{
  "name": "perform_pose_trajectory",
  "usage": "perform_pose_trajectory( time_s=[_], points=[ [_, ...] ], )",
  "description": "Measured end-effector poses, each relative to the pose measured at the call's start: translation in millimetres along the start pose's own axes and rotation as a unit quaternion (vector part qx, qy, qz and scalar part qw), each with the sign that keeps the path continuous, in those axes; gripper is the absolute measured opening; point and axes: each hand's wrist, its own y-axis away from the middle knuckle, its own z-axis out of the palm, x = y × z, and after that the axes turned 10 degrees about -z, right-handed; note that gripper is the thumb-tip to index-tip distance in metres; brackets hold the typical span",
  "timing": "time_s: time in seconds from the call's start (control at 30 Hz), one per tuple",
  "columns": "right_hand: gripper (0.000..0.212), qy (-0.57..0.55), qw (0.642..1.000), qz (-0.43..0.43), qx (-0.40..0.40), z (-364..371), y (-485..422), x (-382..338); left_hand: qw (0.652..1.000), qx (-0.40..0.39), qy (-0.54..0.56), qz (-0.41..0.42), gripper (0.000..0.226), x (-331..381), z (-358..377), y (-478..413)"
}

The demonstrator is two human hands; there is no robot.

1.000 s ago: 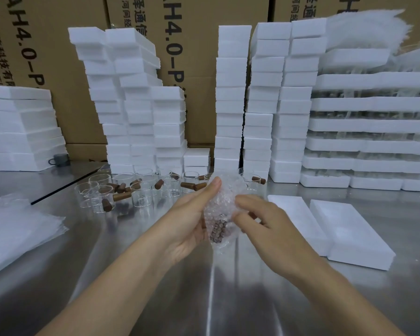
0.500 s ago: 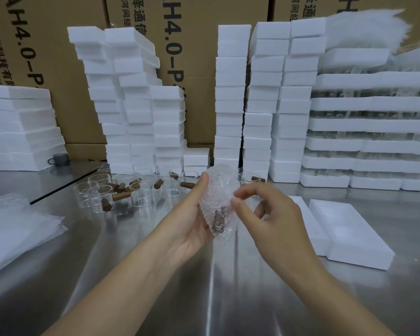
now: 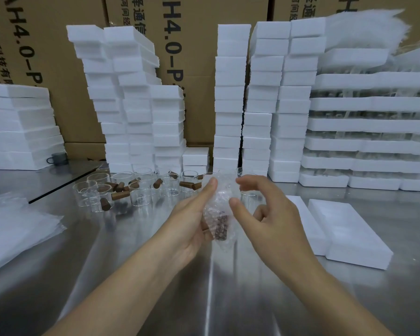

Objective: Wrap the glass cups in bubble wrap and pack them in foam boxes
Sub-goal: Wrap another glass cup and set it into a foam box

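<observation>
Evidently the wrapping step was in hand, and near its end. The wrapped cup (image 3: 220,209) was held above the steel table (image 3: 131,258) at the middle of the frame, its brown handle (image 3: 222,227) showing through the bubbles low down. The left hand (image 3: 192,226) gripped it from the left, thumb laid straight up the front and fingers curled round the back. The right hand (image 3: 274,221) hung just right of it, thumb and forefinger parted, the other fingers loosely curled. Its thumb tip touched the wrap's edge, yet no pinch showed and it held nothing. Bare glass cups (image 3: 141,190) stood clustered behind, left of centre. Two foam boxes (image 3: 349,236) lay flat at the right, near the hands, and tall stacks (image 3: 230,93) of more filled the back. A pile of clear sheets (image 3: 15,229), probably spare wrap, lay at lower left. Next, I judge, the loose top of the wrap needs tucking down so the bundle holds, then a carry rightward to a box — which would need opening, since both look closed.
</observation>
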Motion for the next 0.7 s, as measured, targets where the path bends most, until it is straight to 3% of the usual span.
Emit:
perform_pose_trajectory(
  time_s=[0.13, 0.2, 0.33, 0.47, 0.6, 0.7],
  points=[
    [0.018, -0.014, 0.999, 0.016, 0.043, -1.2, -2.3, -0.2, 0.995, 0.021, -0.08, 0.053, 0.044, -1.1, 3.4, 4.1],
    [0.006, -0.052, 0.996, 0.044, 0.065, -1.4, -4.8, 0.3, 0.995, 0.02, -0.082, 0.06, 0.045, -0.8, 5.0, 5.3],
    [0.008, -0.155, 0.976, 0.119, 0.093, -5.2, -9.9, -0.8, 0.996, 0.001, -0.062, 0.057, 0.05, 0.1, 6.6, 7.8],
    [0.007, -0.245, 0.944, 0.202, 0.087, -6.5, -11.9, -2.7, 0.997, -0.02, -0.037, 0.059, 0.045, -0.3, 8.3, 8.1],
    [0.009, -0.302, 0.918, 0.252, 0.049, -9.9, -12.8, -1.5, 0.994, -0.027, -0.045, 0.094, 0.063, 0.1, 9.7, 7.7],
    [0.015, -0.323, 0.907, 0.269, 0.016, -10.0, -12.7, -0.8, 0.989, -0.03, -0.081, 0.119, 0.055, 0.9, 10.7, 9.2]
  ],
)
